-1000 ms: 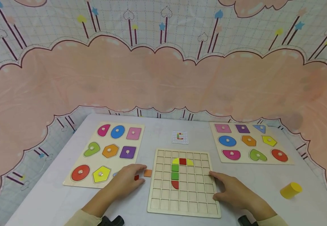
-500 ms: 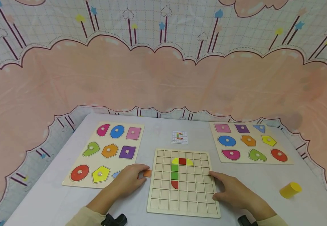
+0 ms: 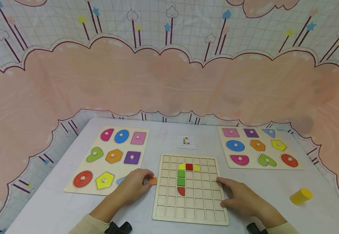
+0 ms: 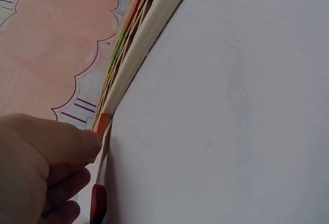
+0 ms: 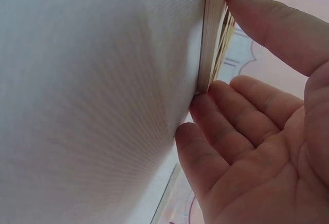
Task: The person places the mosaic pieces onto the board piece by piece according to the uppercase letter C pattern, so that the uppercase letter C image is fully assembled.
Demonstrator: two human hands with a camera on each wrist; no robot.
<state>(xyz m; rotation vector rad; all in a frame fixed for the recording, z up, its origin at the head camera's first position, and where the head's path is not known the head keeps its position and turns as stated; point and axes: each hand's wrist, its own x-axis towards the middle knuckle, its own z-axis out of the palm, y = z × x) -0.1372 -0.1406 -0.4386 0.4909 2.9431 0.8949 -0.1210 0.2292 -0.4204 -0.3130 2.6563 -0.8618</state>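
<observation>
In the head view my left hand [image 3: 134, 184] is at the left edge of the wooden grid board [image 3: 191, 213]. Its thumb and fingertips pinch a small orange square tile [image 3: 153, 181], partly covered by the fingers; the left wrist view shows the tile [image 4: 103, 123] close to the board's edge. My right hand [image 3: 242, 198] touches the board's right edge, thumb and fingers spread and fairly straight. Lying in the grid are a yellow rounded tile [image 3: 181, 166], a red square tile [image 3: 189, 167], another yellow tile [image 3: 197, 168], two green squares [image 3: 181, 177] and a red rounded tile [image 3: 181, 191].
Knobbed shape puzzles lie left [image 3: 99, 170] and right [image 3: 246, 156]. A small pattern card [image 3: 186, 142] sits behind the grid board. At the right stands a yellow cylinder [image 3: 301, 196]. In the left wrist view a red piece [image 4: 98, 202] shows below the left hand.
My left hand has moved slightly right and its fingertips have taken hold of the orange tile. A red piece seen beside that hand earlier is now hidden in the head view. The right hand stays put.
</observation>
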